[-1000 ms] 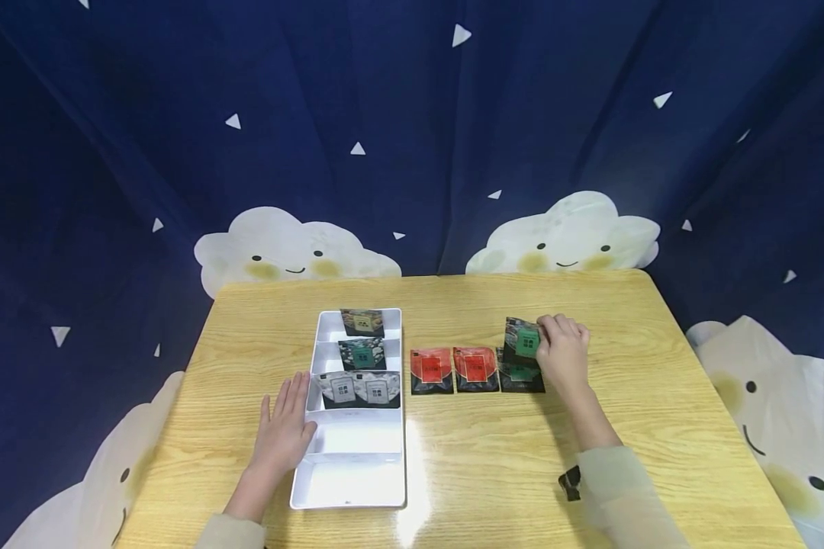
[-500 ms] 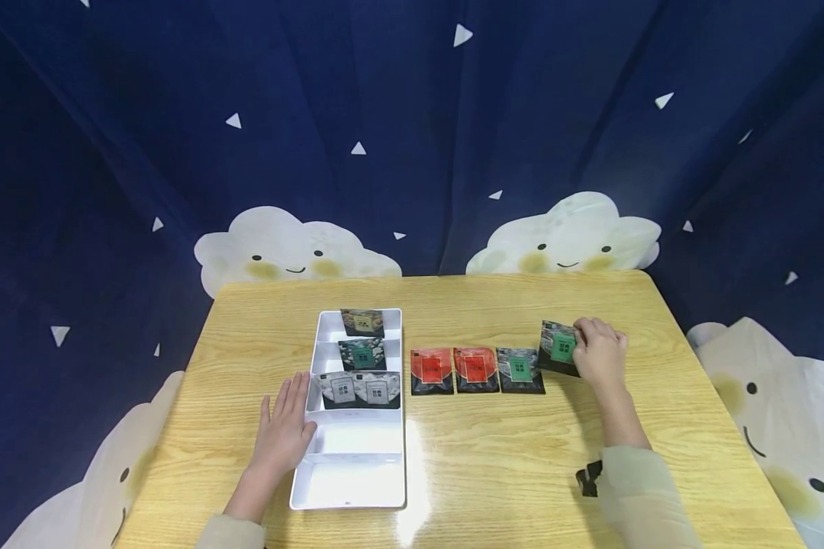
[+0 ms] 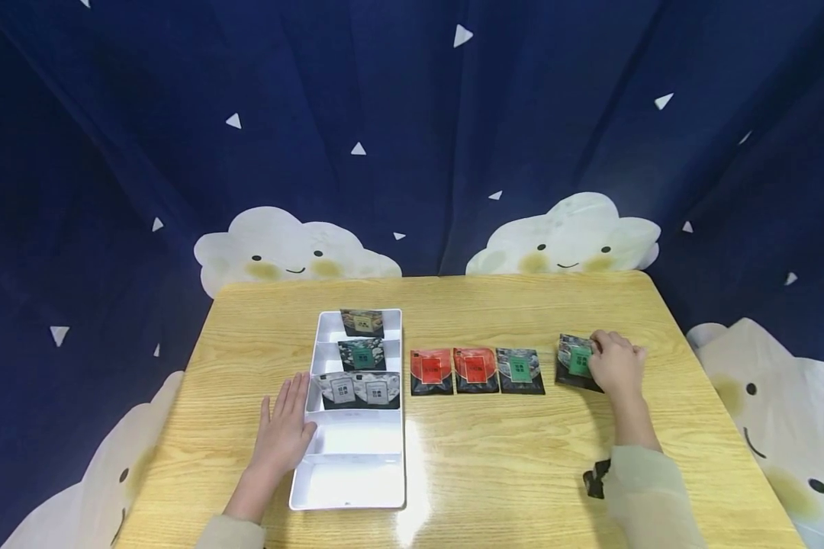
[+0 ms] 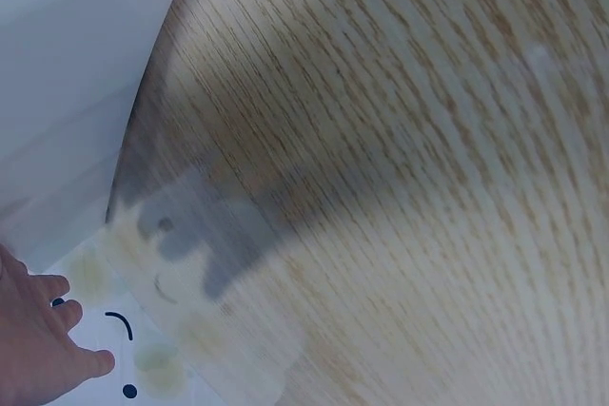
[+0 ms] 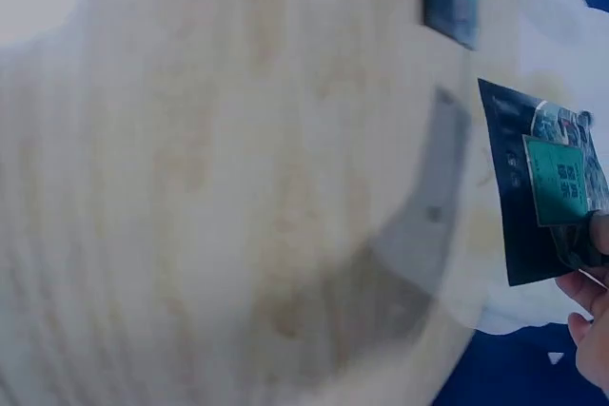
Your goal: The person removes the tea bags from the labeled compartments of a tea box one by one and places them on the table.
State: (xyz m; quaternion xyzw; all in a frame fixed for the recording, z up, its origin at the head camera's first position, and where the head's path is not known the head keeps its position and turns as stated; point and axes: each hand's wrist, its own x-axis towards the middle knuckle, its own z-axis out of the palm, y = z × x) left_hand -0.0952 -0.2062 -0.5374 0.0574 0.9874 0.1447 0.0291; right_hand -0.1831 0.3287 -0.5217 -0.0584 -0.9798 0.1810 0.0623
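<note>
My right hand (image 3: 618, 364) pinches a dark sachet with a green label (image 3: 577, 361) by its right edge. In the right wrist view the thumb lies over a corner of that sachet (image 5: 547, 183), which is tilted above the table. To its left, another green-label sachet (image 3: 520, 371) and two red-label sachets (image 3: 476, 370) lie flat in a row. My left hand (image 3: 284, 428) rests with straight fingers along the left side of a white compartment tray (image 3: 403, 435). In the left wrist view only part of the left hand (image 4: 43, 339) shows, near the tray wall (image 4: 76, 92).
The tray's far compartments hold a yellow-label sachet (image 3: 362, 322), a dark green sachet (image 3: 362, 355) and two grey-label sachets (image 3: 343, 391). Below them are two bare compartments. The wooden table (image 3: 494, 473) ends at a dark blue curtain (image 3: 412, 137) with clouds.
My right hand has carried the green-label sachet rightward, off the one it overlapped, and lowered it toward the table on the right. My left hand and the tray stay in place.
</note>
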